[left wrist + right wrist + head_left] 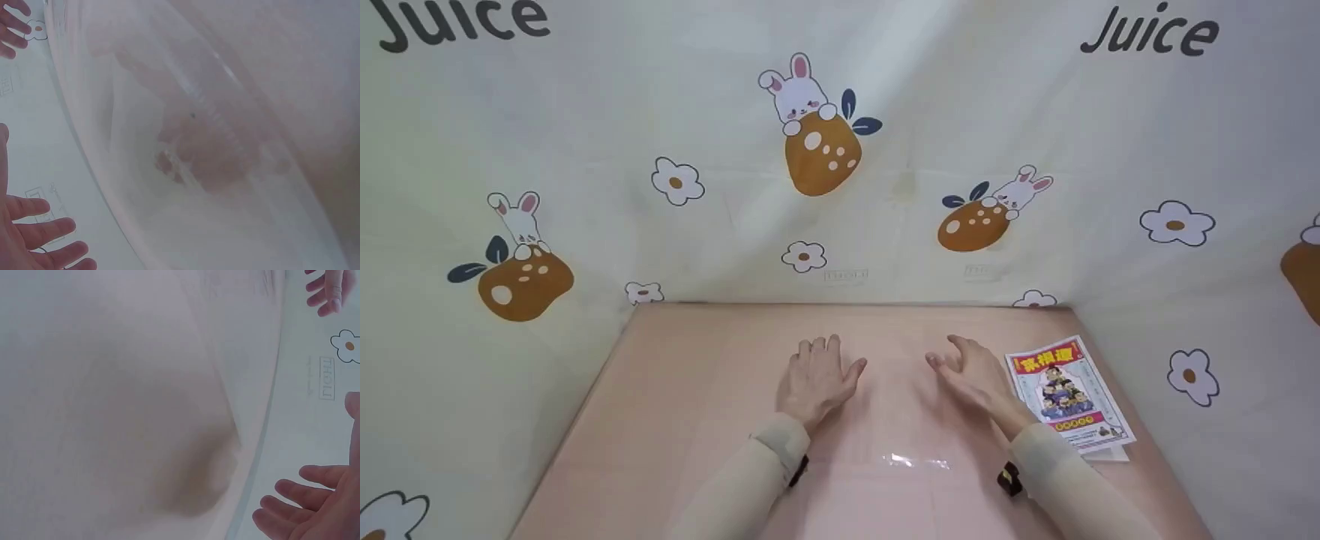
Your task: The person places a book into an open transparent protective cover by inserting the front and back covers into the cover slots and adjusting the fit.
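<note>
Both hands are held over the pink tabletop (697,390) in the head view, apart from each other and holding nothing. The left hand (816,382) has its back up, with fingers straight and thumb out to the side. The right hand (976,375) is turned with its thumb toward the left hand and its fingers loosely extended. Beside the right hand lies a printed booklet (1065,390) with a red and yellow title and cartoon figures. The right forearm covers its lower left corner. In the left wrist view the left hand's fingers (53,233) are spread; the right wrist view shows relaxed right fingers (298,498).
A white sheet of paper or card (1110,454) sticks out from under the booklet. Shiny clear tape (915,461) crosses the tabletop between the forearms. A cream curtain (915,135) printed with rabbits, fruit and flowers surrounds the table at the back and sides.
</note>
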Tool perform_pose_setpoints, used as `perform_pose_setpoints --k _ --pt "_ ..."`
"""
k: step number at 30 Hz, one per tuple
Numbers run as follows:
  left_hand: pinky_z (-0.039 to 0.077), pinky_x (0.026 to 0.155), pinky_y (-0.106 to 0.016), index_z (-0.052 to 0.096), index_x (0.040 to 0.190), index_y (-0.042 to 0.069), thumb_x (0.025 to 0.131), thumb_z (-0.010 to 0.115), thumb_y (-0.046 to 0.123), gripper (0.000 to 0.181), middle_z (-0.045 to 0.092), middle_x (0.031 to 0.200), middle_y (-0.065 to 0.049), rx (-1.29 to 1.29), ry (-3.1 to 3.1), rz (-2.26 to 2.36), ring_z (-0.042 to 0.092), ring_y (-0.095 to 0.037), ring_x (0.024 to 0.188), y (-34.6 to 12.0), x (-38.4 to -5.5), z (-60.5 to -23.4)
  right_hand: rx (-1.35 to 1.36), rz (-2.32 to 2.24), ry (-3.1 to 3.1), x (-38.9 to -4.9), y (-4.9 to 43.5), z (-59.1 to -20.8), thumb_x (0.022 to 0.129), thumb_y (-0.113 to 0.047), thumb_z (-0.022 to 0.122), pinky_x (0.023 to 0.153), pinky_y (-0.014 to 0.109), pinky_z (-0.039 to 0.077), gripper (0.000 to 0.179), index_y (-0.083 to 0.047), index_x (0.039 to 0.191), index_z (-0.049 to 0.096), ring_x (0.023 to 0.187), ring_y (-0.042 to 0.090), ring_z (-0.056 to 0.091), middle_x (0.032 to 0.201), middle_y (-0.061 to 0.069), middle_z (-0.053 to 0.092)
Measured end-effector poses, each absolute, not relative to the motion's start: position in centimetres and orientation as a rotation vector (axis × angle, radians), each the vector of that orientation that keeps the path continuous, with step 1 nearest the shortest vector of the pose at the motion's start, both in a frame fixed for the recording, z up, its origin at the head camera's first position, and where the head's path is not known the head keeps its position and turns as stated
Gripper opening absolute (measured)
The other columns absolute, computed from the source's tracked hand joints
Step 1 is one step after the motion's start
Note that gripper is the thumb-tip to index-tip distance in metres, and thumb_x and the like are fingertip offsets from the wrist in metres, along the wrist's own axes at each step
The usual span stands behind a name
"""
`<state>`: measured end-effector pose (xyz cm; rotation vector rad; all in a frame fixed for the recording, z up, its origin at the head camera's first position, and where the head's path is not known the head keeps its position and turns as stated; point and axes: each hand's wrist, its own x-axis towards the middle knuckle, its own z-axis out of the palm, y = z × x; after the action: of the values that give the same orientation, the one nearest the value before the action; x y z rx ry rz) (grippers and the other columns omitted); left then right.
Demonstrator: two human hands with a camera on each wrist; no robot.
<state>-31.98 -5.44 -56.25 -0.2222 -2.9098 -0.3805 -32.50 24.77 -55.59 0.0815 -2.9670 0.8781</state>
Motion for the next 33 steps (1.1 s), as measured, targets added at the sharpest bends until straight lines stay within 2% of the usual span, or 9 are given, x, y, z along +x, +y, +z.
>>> perform_pose_setpoints --k 2,5,8,10,13,18,25,33 --pt "0.061 0.109 -0.056 0.061 0.155 0.004 0.110 0.047 0.072 0.083 0.072 0.143 -0.021 -0.215 -2.912 -0.388 0.067 -0.041 0.131 -5.4 -32.0 -56.3 0.069 0.879 -2.966 -32.5 25.1 -55.5 0.107 -0.071 0.058 0.135 0.071 0.034 0.089 -0.007 0.167 0.049 0.161 0.053 0.046 0.172 0.028 0.050" --pt "0.063 0.103 -0.055 0.065 0.148 0.003 0.110 0.052 0.068 0.076 0.075 0.133 -0.021 -0.213 -2.906 -0.407 0.070 -0.039 0.121 -5.4 -32.0 -56.4 0.068 0.881 -2.951 -32.7 25.6 -55.4 0.107 -0.054 0.067 0.131 0.071 0.041 0.072 -0.004 0.158 0.059 0.154 0.052 0.055 0.162 0.027 0.061" --pt "0.065 0.097 -0.054 0.067 0.141 0.002 0.110 0.057 0.064 0.070 0.077 0.123 -0.021 -0.223 -2.895 -0.423 0.072 -0.038 0.113 -5.4 -31.9 -56.5 0.082 0.848 -2.918 -32.9 26.1 -55.5 0.101 -0.037 0.073 0.121 0.066 0.052 0.054 -0.001 0.141 0.070 0.137 0.049 0.067 0.145 0.026 0.073" --pt "0.065 0.093 -0.052 0.068 0.137 0.001 0.110 0.059 0.060 0.066 0.077 0.118 -0.020 -0.224 -2.886 -0.435 0.073 -0.037 0.109 -5.4 -31.9 -56.6 0.082 0.824 -2.904 -33.1 26.5 -55.5 0.098 -0.032 0.074 0.113 0.063 0.058 0.047 0.000 0.133 0.074 0.126 0.046 0.072 0.135 0.025 0.077" --pt "0.067 0.090 -0.050 0.069 0.134 0.000 0.110 0.061 0.056 0.062 0.078 0.114 -0.019 -0.208 -2.889 -0.445 0.073 -0.036 0.105 -5.4 -31.9 -56.6 0.055 0.814 -2.914 -33.2 26.9 -55.5 0.097 -0.031 0.075 0.106 0.060 0.061 0.045 -0.001 0.130 0.075 0.119 0.043 0.074 0.130 0.024 0.079" --pt "0.067 0.088 -0.047 0.071 0.131 0.000 0.110 0.064 0.051 0.056 0.077 0.110 -0.017 -0.178 -2.901 -0.463 0.073 -0.033 0.101 -5.3 -31.9 -56.7 -0.013 0.849 -2.955 -33.3 27.7 -55.2 0.099 -0.032 0.074 0.106 0.060 0.061 0.046 -0.002 0.135 0.072 0.120 0.041 0.073 0.133 0.024 0.077" --pt "0.067 0.076 -0.047 0.073 0.114 0.000 0.110 0.067 0.044 0.045 0.076 0.097 -0.016 -0.197 -2.871 -0.468 0.074 -0.033 0.089 -5.5 -31.6 -56.8 -0.036 0.803 -2.926 -33.0 29.3 -55.1 0.097 -0.031 0.073 0.103 0.060 0.061 0.047 0.000 0.132 0.073 0.116 0.042 0.074 0.128 0.025 0.078" --pt "0.066 0.078 -0.047 0.074 0.108 0.003 0.109 0.067 0.044 0.042 0.076 0.096 -0.013 -0.155 -2.898 -0.507 0.073 -0.031 0.086 -5.3 -31.7 -56.8 -0.069 0.742 -2.940 -32.9 31.6 -54.7 0.096 -0.032 0.074 0.101 0.062 0.061 0.050 0.002 0.133 0.072 0.115 0.044 0.074 0.129 0.028 0.077"
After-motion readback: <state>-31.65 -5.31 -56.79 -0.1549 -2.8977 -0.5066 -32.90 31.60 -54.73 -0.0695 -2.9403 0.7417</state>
